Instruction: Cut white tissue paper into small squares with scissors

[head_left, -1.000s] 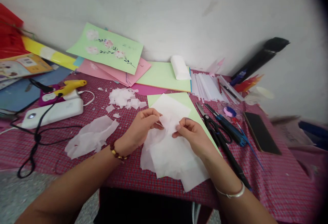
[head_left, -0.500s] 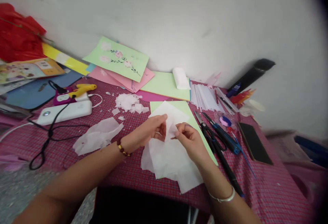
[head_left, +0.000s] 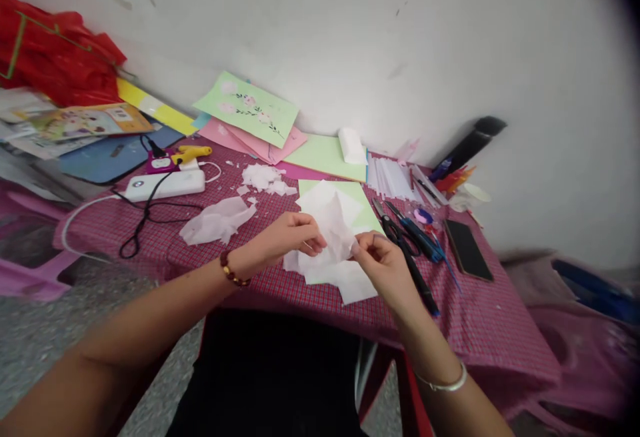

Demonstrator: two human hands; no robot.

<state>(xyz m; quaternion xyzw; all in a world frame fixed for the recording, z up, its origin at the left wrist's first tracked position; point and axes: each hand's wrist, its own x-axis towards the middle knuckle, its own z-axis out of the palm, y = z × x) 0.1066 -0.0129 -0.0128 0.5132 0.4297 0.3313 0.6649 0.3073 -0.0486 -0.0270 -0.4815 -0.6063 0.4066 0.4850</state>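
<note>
A thin white tissue (head_left: pixel 339 223) is raised in a loose fold between my two hands. My right hand (head_left: pixel 384 262) pinches its right edge between thumb and forefinger. On the other side, my left hand (head_left: pixel 296 233) has its fingers bent and its fingertips close together at the tissue's left edge; the exact contact is hard to make out. Beneath both hands, more white tissue sheets (head_left: pixel 357 283) lie spread over a light green sheet of paper (head_left: pixel 367 202), partly covering it.
Tissue scraps (head_left: pixel 263 178) and a crumpled tissue piece (head_left: pixel 217 220) lie left. Scissors (head_left: pixel 397 229), a blue-handled tool (head_left: pixel 423 240) and a phone (head_left: pixel 469 250) lie right. A white power bank (head_left: pixel 165 185) with cables and a yellow glue gun (head_left: pixel 193 153) are at left.
The right hand has drawn the tissue's edge slightly to the right, and the gap between my hands is wider. The left fingertips are lower on the tissue. The camera view has shifted.
</note>
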